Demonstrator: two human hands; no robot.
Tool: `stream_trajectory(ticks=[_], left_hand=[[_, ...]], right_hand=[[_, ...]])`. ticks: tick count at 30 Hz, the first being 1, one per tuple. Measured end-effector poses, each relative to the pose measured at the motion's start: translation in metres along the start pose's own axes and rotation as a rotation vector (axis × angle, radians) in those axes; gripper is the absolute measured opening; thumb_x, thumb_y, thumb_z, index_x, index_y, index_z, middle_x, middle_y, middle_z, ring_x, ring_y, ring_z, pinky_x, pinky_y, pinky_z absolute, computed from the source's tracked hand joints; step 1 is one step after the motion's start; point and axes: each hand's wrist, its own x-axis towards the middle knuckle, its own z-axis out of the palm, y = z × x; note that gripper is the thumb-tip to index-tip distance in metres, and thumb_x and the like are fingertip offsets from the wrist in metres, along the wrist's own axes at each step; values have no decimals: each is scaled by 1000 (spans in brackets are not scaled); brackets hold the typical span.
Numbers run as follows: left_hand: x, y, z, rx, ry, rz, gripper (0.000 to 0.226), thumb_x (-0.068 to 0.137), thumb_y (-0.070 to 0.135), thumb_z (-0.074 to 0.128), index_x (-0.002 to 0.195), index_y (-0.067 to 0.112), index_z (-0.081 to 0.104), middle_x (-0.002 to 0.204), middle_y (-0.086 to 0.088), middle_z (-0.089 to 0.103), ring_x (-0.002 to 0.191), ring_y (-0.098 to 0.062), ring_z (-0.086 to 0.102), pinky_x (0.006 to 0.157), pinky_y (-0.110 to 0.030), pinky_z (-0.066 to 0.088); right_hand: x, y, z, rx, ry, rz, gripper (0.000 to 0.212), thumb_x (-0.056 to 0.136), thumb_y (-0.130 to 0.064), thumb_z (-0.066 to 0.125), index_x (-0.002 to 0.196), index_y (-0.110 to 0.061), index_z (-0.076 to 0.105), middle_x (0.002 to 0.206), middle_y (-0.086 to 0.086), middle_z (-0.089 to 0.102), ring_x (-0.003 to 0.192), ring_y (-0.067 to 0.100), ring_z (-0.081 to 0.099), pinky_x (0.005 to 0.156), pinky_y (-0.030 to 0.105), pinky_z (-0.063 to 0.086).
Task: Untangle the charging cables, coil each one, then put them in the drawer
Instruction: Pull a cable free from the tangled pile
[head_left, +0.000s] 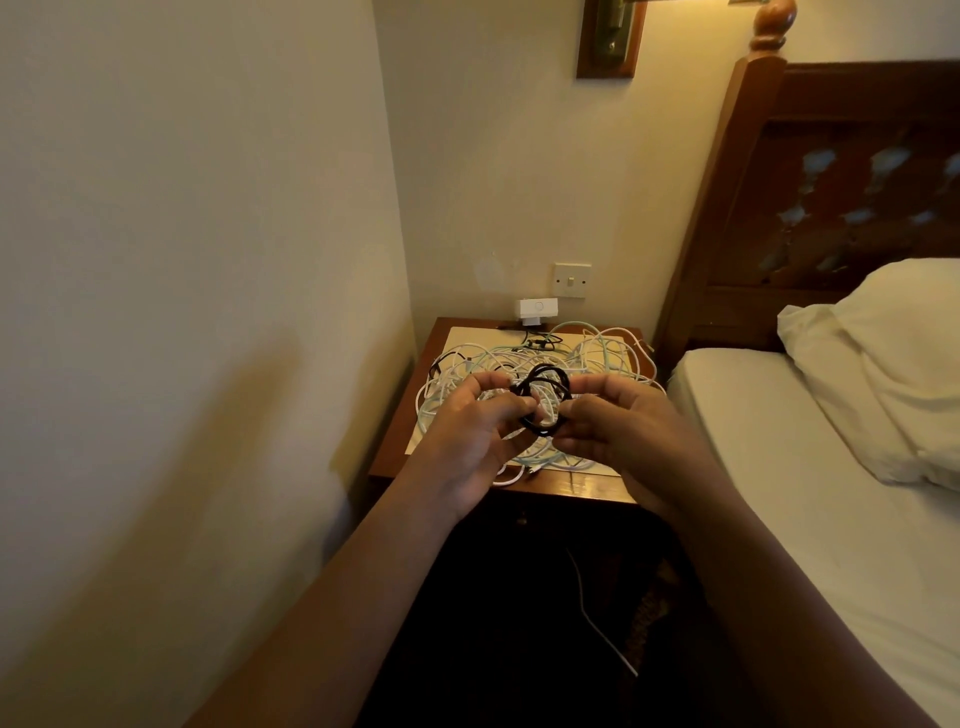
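A black cable (543, 391) wound into a small coil hangs between both hands above the bedside table (582, 488). My left hand (470, 431) pinches the coil's left side with thumb and fingers. My right hand (615, 421) grips its right side with curled fingers. Beneath them a tangle of white and pale green cables (608, 353) spreads over a cream mat on the table top. The drawer front below the table edge lies in dark shadow and I cannot make it out.
A white charger block (537, 310) stands at the back of the table under a wall switch (571, 280). A bed (810, 467) with a pillow is close on the right, a wall close on the left. One white cable (597, 618) hangs down to the dark floor.
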Motion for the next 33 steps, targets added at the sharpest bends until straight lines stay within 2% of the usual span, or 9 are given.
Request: stream_trajectory(ticks=[4, 8, 12, 16, 21, 24, 27, 30, 33], left_hand=[[-1, 0, 1, -28, -70, -62, 29, 90, -8, 56, 113, 10, 53, 82, -8, 68, 75, -17, 61, 64, -28, 52], [-1, 3, -3, 113, -104, -105, 47, 80, 2, 65, 125, 5, 58, 85, -5, 69, 78, -13, 57, 61, -23, 40], [-1, 2, -9, 118, -107, -101, 22, 94, 13, 64, 116, 9, 61, 85, -4, 68, 80, -14, 60, 68, -28, 39], [2, -5, -12, 113, 15, -63, 23, 95, 9, 66, 117, 11, 67, 92, -6, 74, 80, -15, 67, 67, -28, 46], [1, -10, -11, 207, 144, 48, 27, 88, 6, 74, 113, 15, 73, 109, -8, 78, 97, -20, 71, 75, -31, 49], [0, -11, -9, 194, 131, 37, 25, 90, 1, 70, 113, 11, 71, 94, -9, 77, 89, -20, 68, 67, -24, 45], [0, -11, -11, 92, 72, -59, 27, 93, 1, 65, 118, 11, 66, 88, -7, 74, 83, -18, 69, 65, -28, 46], [-5, -12, -11, 23, -7, -147, 32, 93, 1, 61, 124, 10, 62, 85, -9, 71, 76, -15, 69, 67, -29, 45], [-8, -11, -11, -6, -21, -183, 36, 91, 0, 57, 126, 9, 64, 81, -8, 68, 74, -14, 66, 57, -26, 48]], right_hand=[[3, 2, 4, 39, 11, 34, 16, 99, -2, 59, 108, -11, 67, 92, 19, 68, 77, 25, 68, 68, 32, 60], [3, 5, 4, 40, 3, 85, 18, 99, 0, 56, 107, -9, 69, 91, 19, 64, 75, 25, 62, 68, 31, 57], [2, 4, 3, 89, -8, 133, 18, 99, 2, 55, 109, -6, 68, 91, 19, 65, 75, 24, 63, 65, 29, 58], [5, 5, 3, 89, -50, 144, 17, 98, -2, 61, 112, -8, 68, 98, 16, 66, 77, 20, 62, 66, 28, 56], [9, 15, 6, -112, -23, 24, 26, 90, -14, 77, 113, -13, 66, 97, 9, 75, 77, 17, 65, 71, 29, 56], [15, 20, 4, -176, 55, -37, 19, 92, -11, 74, 109, -13, 66, 90, 7, 72, 75, 16, 63, 73, 32, 53], [19, 23, 3, -287, 113, -92, 18, 93, -14, 74, 107, -19, 65, 88, 4, 73, 77, 18, 66, 74, 36, 58], [16, 28, 5, -501, 190, -248, 18, 95, -22, 72, 109, -26, 62, 87, 1, 73, 78, 18, 70, 71, 35, 61], [11, 33, 8, -652, 216, -375, 10, 98, -23, 69, 105, -27, 63, 89, -2, 69, 79, 16, 71, 69, 33, 61]])
